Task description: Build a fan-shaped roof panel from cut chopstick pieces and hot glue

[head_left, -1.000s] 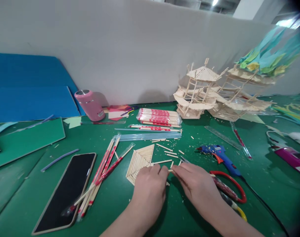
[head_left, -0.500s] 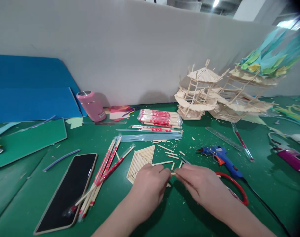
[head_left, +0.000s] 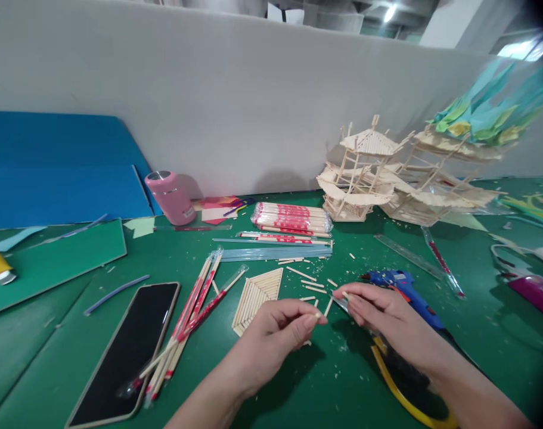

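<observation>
My left hand (head_left: pixel 282 333) pinches a short piece of wooden stick (head_left: pixel 318 314) between thumb and fingertips. In my right hand (head_left: pixel 382 313), thumb and fingers close on another small stick piece (head_left: pixel 346 295). Under that hand are scissors with a metal blade (head_left: pixel 341 302) and a yellow curved handle (head_left: pixel 399 384); most of the tool is hidden, and I cannot tell how it is held. Just behind my left hand lies a flat panel of glued sticks (head_left: pixel 257 295). Several cut stick pieces (head_left: pixel 313 287) are scattered beyond my fingers.
A blue glue gun (head_left: pixel 394 279) lies beyond my right hand. Wrapped stick bundles (head_left: pixel 293 217), blue strips (head_left: pixel 275 253) and two stick-built pavilions (head_left: pixel 365 179) stand or lie farther back. Left are a phone (head_left: pixel 128 351), wrapped sticks (head_left: pixel 186 328) and a pink tumbler (head_left: pixel 170 199).
My hands have moved apart, with a stick piece now in each; before, they met at one stick. The tool's handle under my right hand has turned, showing yellow instead of red.
</observation>
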`<state>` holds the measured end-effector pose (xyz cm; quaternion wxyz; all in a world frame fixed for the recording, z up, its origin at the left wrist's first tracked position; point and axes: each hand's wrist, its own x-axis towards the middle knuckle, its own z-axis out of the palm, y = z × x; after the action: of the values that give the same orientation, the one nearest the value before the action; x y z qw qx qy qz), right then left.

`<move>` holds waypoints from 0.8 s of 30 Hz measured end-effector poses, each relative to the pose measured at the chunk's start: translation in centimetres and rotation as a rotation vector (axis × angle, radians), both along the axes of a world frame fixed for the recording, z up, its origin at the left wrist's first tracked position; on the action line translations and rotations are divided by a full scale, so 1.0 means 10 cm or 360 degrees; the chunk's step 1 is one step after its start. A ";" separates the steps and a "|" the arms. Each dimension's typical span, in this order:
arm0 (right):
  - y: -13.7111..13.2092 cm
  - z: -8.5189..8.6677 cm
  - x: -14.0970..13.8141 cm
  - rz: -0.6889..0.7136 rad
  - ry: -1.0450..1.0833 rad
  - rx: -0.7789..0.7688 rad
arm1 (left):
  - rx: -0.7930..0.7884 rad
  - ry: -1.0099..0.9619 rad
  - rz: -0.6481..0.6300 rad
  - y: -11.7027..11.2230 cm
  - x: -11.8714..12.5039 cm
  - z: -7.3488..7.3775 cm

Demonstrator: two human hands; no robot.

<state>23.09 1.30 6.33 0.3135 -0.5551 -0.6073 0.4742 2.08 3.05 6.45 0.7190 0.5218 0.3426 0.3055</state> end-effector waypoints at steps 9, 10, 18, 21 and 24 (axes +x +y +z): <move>0.05 -0.17 0.03 0.0032 -0.0364 0.0124 | -0.0371 -0.0172 0.0058 0.01 0.04 -0.11; 0.07 -0.19 0.04 0.0018 -0.0402 0.0155 | -0.0401 -0.0172 0.0061 0.01 0.04 -0.12; 0.24 -0.35 0.05 0.0073 -0.0644 0.0431 | -0.0330 -0.0022 0.0083 0.03 0.04 -0.15; 0.32 -0.40 0.01 0.0126 -0.0716 0.0527 | -0.0230 0.0062 0.0164 0.05 0.03 -0.14; 0.40 -0.46 -0.03 0.0166 -0.0767 0.0610 | -0.0106 0.0134 0.0244 0.08 0.01 -0.12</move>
<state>22.83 5.27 1.69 0.2348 -0.5505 -0.7700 0.2214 2.19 3.85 5.30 0.6954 0.4823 0.4215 0.3258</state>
